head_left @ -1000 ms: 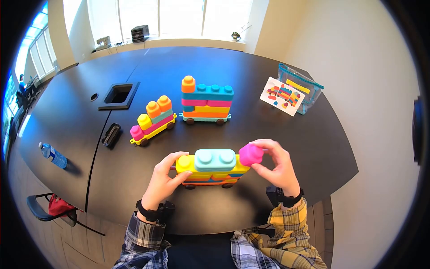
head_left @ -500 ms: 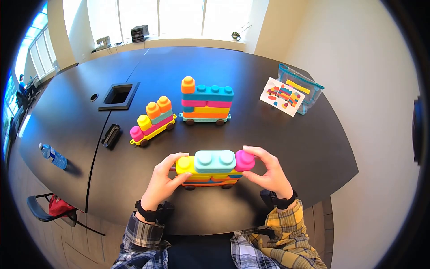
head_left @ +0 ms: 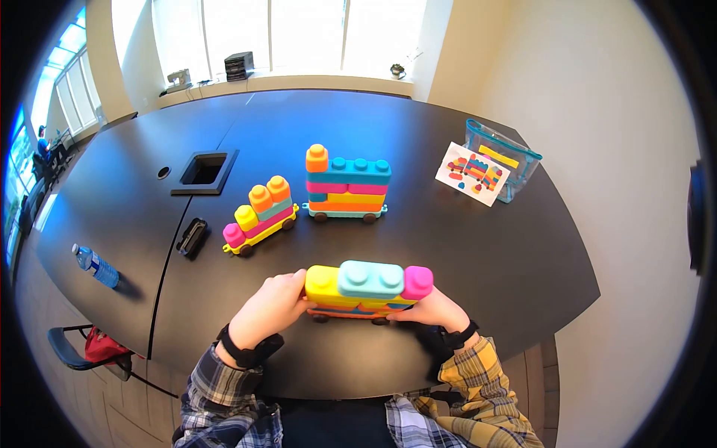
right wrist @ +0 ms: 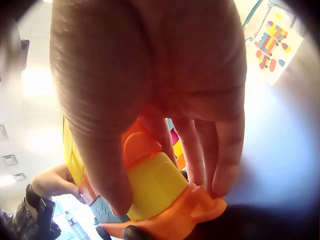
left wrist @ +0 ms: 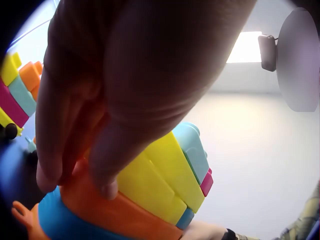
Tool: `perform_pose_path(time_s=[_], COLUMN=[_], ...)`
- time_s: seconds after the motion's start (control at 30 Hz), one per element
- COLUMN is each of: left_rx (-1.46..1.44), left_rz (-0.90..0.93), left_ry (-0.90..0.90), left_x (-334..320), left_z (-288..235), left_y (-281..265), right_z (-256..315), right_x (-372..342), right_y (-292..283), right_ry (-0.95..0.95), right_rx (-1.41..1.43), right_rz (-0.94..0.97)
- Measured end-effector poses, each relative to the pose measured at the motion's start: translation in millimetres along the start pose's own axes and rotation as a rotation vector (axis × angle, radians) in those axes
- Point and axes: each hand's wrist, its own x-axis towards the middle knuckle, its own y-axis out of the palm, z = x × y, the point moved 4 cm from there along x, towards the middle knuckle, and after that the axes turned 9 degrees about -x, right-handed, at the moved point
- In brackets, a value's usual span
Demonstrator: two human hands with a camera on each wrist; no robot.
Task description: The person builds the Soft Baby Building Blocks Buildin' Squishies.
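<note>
A toy train car of stacked building blocks (head_left: 351, 305) stands near the table's front edge. Along its top sit a yellow block (head_left: 323, 281), a light-blue block (head_left: 371, 278) and, at the right end, a magenta block (head_left: 419, 281). My left hand (head_left: 267, 310) grips the car's left end; in the left wrist view its fingers and thumb straddle the orange and yellow blocks. At the other end my right hand (head_left: 439, 309) holds low. The right wrist view has its thumb and fingers around a small yellow block (right wrist: 157, 185) above the orange wheeled base (right wrist: 175, 222).
Two other block train cars, one stepped (head_left: 260, 218) and one tall (head_left: 347, 187), stand behind. A picture card (head_left: 472, 174) leans on a clear pouch (head_left: 523, 175) at back right. Leftward are a black case (head_left: 193, 239), a water bottle (head_left: 95, 266) and a table cutout (head_left: 203, 172).
My right hand brought the magenta block left onto the car's right end and let it go. It then moved down to the car's lower right side. My left hand shifted lower on its end.
</note>
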Motion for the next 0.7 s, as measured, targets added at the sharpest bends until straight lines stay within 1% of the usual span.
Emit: perform_pose_path(time_s=[0.03,0.1,0.13,0.2,0.23,0.27,0.3,0.33,0.37,0.43,0.53,0.6,0.63,0.67,0.7], left_rx=[0.061,0.126,0.102,-0.005,-0.083,-0.161,-0.217,-0.213,-0.204,-0.222,-0.237,-0.305,-0.247,-0.248,-0.299], left_rz=[-0.04,-0.128,-0.17,-0.252,-0.28,-0.308,-0.301,-0.302,-0.291,-0.263,-0.237,-0.219,-0.233,-0.234,-0.183], left_ry=[0.026,0.11,0.155,0.213,0.223,0.234,0.261,0.283,0.288,0.283,0.277,0.227,0.261,0.262,0.237], left_x=[8,25,39,69,85,101,115,131,145,167,193,203,206,207,208], left_z=[-6,-20,-18,-19,-15,-10,-8,2,7,11,19,22,20,20,22], left_y=[0,3,7,14,21,28,38,51,62,79,103,113,115,116,119], right_z=[-2,-15,-20,-28,-25,-26,-34,-42,-47,-60,-76,-84,-88,-92,-96], right_x=[-3,-7,-8,-14,-13,-16,-18,-19,-19,-19,-18,-19,-21,-22,-23], right_y=[0,-6,-10,-25,-34,-41,-46,-50,-52,-59,-65,-70,-72,-73,-74], right_ry=[-0.002,0.095,0.094,0.08,0.031,0.154,0.26,0.365,0.363,0.359,0.398,0.413,0.429,0.428,0.43], right_rx=[0.002,0.095,0.094,0.13,0.101,0.03,0.035,0.039,0.037,0.068,0.011,-0.019,-0.046,-0.047,-0.042], right_rz=[0.001,-0.098,-0.1,-0.299,-0.4,-0.352,-0.343,-0.334,-0.336,-0.47,-0.503,-0.508,-0.509,-0.51,-0.52])
